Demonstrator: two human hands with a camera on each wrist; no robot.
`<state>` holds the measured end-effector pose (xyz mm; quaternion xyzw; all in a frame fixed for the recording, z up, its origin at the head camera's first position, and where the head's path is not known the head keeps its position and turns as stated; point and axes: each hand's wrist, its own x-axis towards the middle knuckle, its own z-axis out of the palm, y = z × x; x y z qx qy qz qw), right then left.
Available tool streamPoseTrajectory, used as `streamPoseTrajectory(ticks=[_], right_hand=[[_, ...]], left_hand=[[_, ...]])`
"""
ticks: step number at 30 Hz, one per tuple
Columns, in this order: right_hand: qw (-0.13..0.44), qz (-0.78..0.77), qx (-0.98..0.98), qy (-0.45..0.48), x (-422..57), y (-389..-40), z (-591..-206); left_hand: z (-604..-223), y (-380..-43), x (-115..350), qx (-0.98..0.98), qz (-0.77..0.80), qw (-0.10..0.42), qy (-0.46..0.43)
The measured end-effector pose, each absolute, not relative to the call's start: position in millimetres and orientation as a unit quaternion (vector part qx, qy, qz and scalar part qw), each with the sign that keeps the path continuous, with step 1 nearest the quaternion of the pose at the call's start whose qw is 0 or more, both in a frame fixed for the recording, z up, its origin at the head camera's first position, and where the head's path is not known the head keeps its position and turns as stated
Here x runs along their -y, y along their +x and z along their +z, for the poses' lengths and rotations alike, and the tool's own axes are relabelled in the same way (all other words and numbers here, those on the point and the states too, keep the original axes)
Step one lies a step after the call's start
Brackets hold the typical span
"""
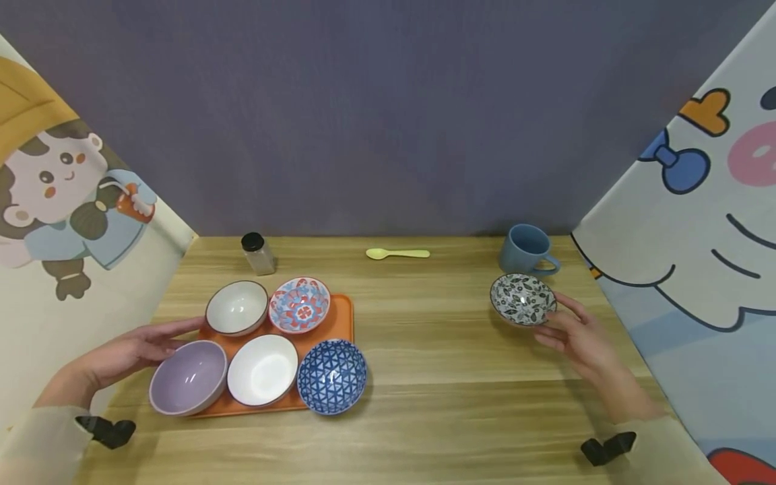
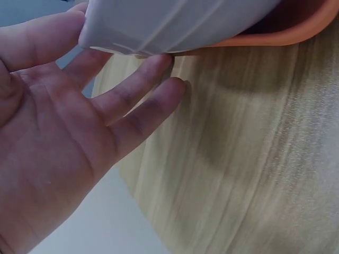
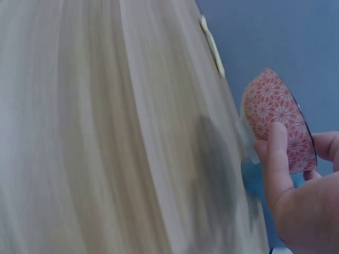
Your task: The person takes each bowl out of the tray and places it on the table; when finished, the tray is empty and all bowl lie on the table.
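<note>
On the right, my right hand pinches a small bowl by its rim, thumb on one side and fingers on the other. Its inside has a black-and-white leaf pattern; the right wrist view shows the outer wall in red with white flowers, held above the table. My left hand is at the purple bowl, its fingers extended and touching the outer side near the rim. That bowl's underside fills the top of the left wrist view, over the edge of an orange tray.
Also on the tray are a cream bowl, a red-and-blue patterned bowl, a white bowl and a blue patterned bowl. Behind stand a black-capped jar, a yellow spoon and a blue mug.
</note>
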<state>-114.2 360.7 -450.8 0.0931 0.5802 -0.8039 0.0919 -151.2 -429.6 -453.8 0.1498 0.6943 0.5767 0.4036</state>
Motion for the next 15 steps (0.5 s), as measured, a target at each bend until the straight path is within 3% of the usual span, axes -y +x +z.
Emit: streamPoseTrajectory(ticks=[9,15], right_hand=[[0.060,-0.802,-0.578,0.142,-413,-101,-462],[0.035,-0.801,-0.574,0.164,-431,-93,-466]], left_hand=[[-450,-151,428,-0.712,0.561,0.398,0.142],[-450,-152,425,-0.774,0.527,0.344,0.070]])
